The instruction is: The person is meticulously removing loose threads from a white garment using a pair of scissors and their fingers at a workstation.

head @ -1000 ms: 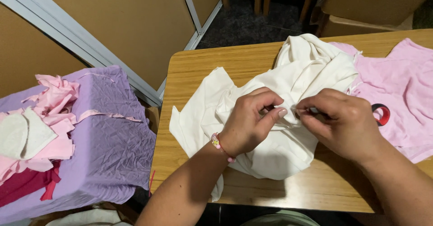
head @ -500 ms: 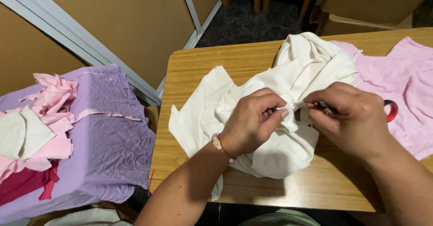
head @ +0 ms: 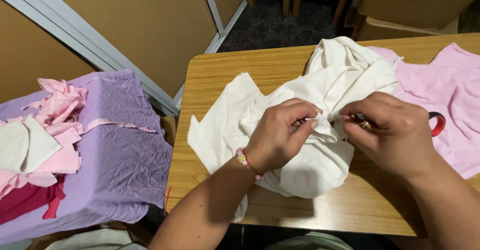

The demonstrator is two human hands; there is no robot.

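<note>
A crumpled cream-white cloth (head: 320,95) lies on a wooden table (head: 225,67). My left hand (head: 280,132) pinches a fold of this cloth near its middle; a beaded bracelet is on that wrist. My right hand (head: 392,127) grips the same fold just to the right, fingers closed on it, a ring showing. A red-and-black handle (head: 439,122), probably of scissors, pokes out behind my right hand; I cannot tell whether the hand holds it.
A pink garment (head: 450,90) is spread on the table's right side. To the left, a surface covered in lilac cloth (head: 120,150) bears pink, white and dark red fabric scraps (head: 45,130). Cardboard boxes (head: 400,5) stand beyond the table.
Both hands have stayed on the white cloth. My right hand has shifted slightly to the right, pulling the pinched fold taut between the two hands.
</note>
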